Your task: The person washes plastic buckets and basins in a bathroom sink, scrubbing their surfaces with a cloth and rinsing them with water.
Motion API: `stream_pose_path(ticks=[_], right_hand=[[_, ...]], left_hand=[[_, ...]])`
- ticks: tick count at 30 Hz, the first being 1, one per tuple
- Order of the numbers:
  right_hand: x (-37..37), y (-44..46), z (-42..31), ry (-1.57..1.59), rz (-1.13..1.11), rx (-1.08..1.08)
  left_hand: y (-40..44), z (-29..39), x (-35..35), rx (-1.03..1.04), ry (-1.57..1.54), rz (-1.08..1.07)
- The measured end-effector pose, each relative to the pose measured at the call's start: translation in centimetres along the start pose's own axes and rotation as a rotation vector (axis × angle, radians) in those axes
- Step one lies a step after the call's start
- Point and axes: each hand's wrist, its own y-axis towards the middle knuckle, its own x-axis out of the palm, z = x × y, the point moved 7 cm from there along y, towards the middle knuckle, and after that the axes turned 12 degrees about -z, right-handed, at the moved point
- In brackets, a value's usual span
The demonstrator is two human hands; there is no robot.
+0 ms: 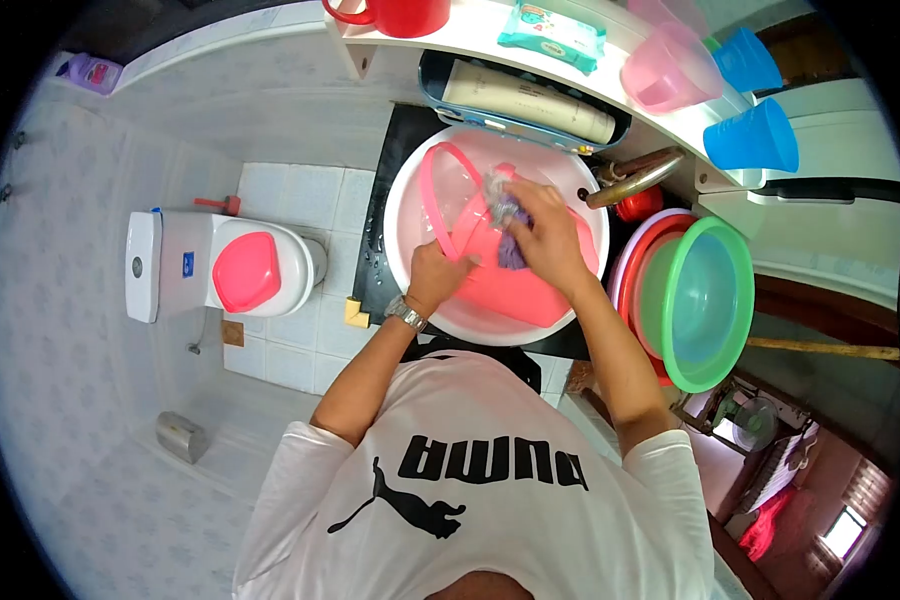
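Note:
A pink bag-like container with a loop handle lies tilted in the white washbasin. My left hand, with a metal watch on the wrist, is closed on its edge near the foot of the handle. My right hand is closed around a purple scrubbing cloth, pressed against the pink surface. A greyish-white clump, perhaps foam or mesh, shows beside the fingers of that hand. Part of the cloth is hidden under my palm.
A metal faucet reaches over the basin's right side. Stacked basins, a green one outermost, stand right of it. Above is a white shelf with cups and a wipes pack. A toilet stands left.

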Motion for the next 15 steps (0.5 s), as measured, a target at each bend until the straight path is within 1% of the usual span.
stream_pose_path(ticks=[2, 4, 6, 7, 9, 10, 12, 13, 15], right_hand=[[-0.4, 1.0, 2.5, 0.187, 0.147, 0.135], [-0.9, 1.9, 1.9, 0.207, 0.169, 0.125], [-0.4, 2.4, -1.2, 0.003, 0.107, -0.069], [-0.5, 2.4, -2.7, 0.002, 0.101, -0.073], [0.9, 2.1, -5.5, -0.062, -0.121, -0.068], [1.2, 2.5, -5.0, -0.063, -0.121, -0.069], [1.7, 4.2, -2.0, -0.331, -0.091, 0.049], [1.9, 4.6, -0.8, -0.332, -0.096, 0.048], [1.0, 5.8, 0.7, -0.154, -0.077, 0.072]], left_hand=[[-0.5, 1.4, -0.1, 0.064, -0.02, 0.044], [-0.4, 1.4, 0.2, 0.068, -0.125, 0.035], [-0.1, 1.6, 0.5, 0.104, -0.151, 0.013], [0.1, 1.8, 0.6, 0.139, -0.142, -0.002], [-0.2, 2.0, 0.6, 0.133, -0.098, 0.013], [-0.3, 2.2, 0.6, 0.132, -0.051, 0.018], [-0.7, 2.3, 0.6, 0.124, -0.065, 0.032], [-1.1, 2.3, 0.7, 0.111, -0.078, 0.044], [-1.1, 2.2, 0.9, 0.08, -0.102, 0.039]])
